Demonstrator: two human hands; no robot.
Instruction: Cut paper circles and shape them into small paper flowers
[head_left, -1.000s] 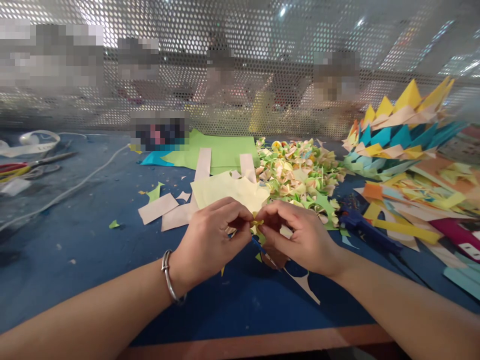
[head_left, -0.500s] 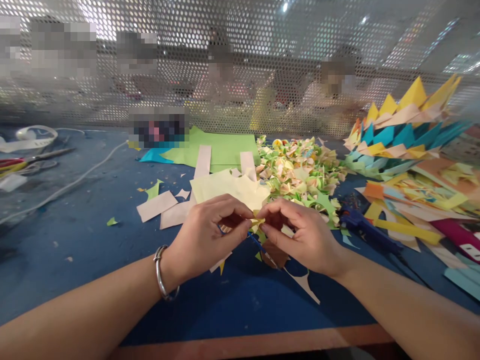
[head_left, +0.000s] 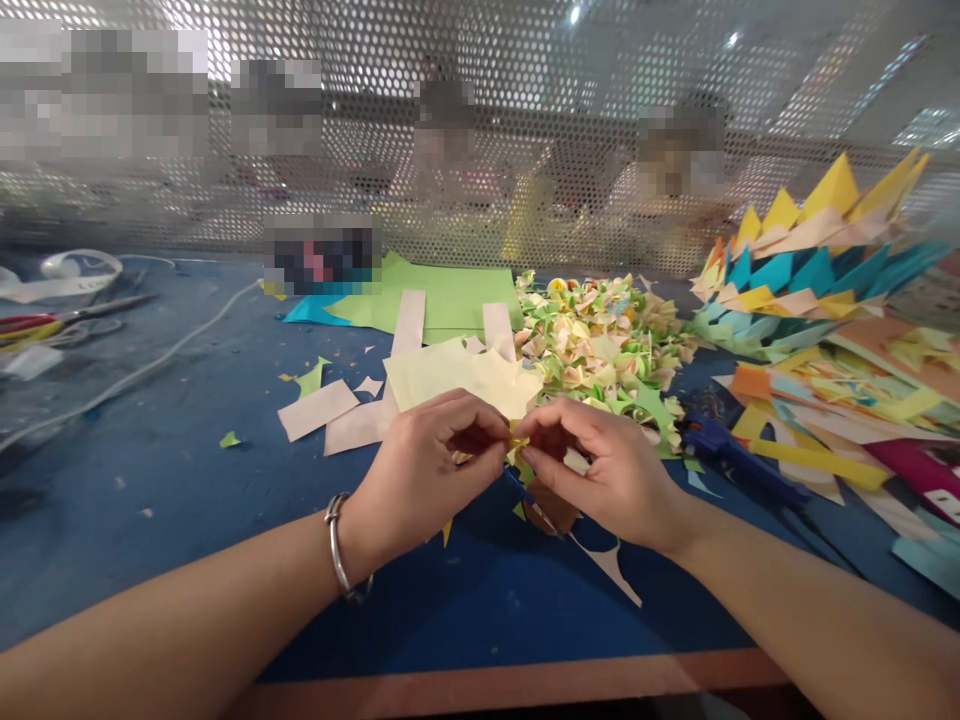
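My left hand (head_left: 420, 475) and my right hand (head_left: 600, 470) meet over the blue table (head_left: 150, 470), fingertips pinched together on a small folded yellow paper piece (head_left: 516, 445). A silver bracelet (head_left: 339, 550) sits on my left wrist. Just beyond the hands lies a pale yellow cut sheet (head_left: 457, 375). Behind my right hand is a heap of small folded paper flowers (head_left: 600, 340) in green, pink and yellow. Paper scraps lie under my hands.
Green sheets (head_left: 442, 295) and pale strips (head_left: 319, 408) lie at the back. A blue glue gun (head_left: 739, 460) lies right of my hand. Stacked coloured paper shapes (head_left: 810, 260) fill the right side. Scissors (head_left: 60, 325) and a white cable (head_left: 150, 365) lie left. People sit behind a perforated screen (head_left: 480, 120).
Both hands stay pinched on the small yellow piece, with only slight finger movement between frames.
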